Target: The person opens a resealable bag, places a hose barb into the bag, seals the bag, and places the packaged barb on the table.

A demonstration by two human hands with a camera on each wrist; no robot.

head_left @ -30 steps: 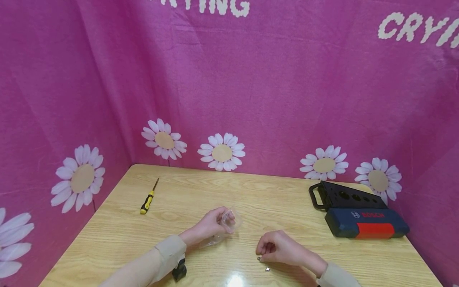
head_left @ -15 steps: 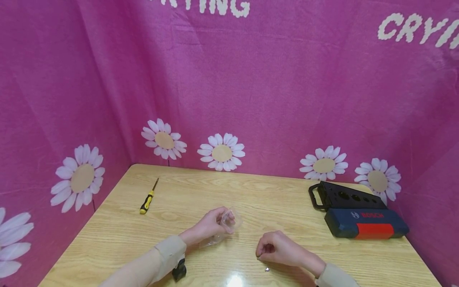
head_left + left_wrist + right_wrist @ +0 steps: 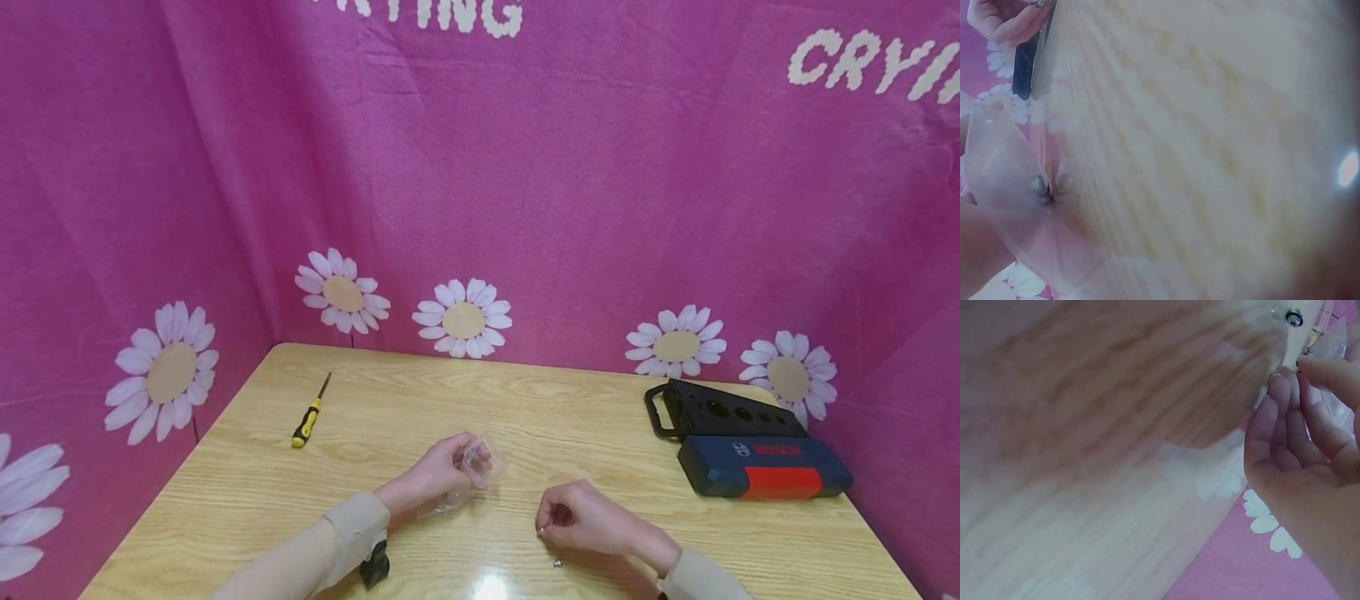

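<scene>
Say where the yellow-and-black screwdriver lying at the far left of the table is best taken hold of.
Grip the screwdriver by its thick yellow-and-black handle, coming down from above with fingers across its width. It lies flat on the table, with bare wood on both sides, and the thin metal shaft pointing away from the person would likely offer a poorer hold.

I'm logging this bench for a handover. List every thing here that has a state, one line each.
left hand: holds a clear plastic bag, lifted at its mouth
right hand: pinches a small metal piece, just above the table
loose metal piece: lying on table
screwdriver: lying flat, untouched
blue case: closed
black holder: lying behind case
</scene>
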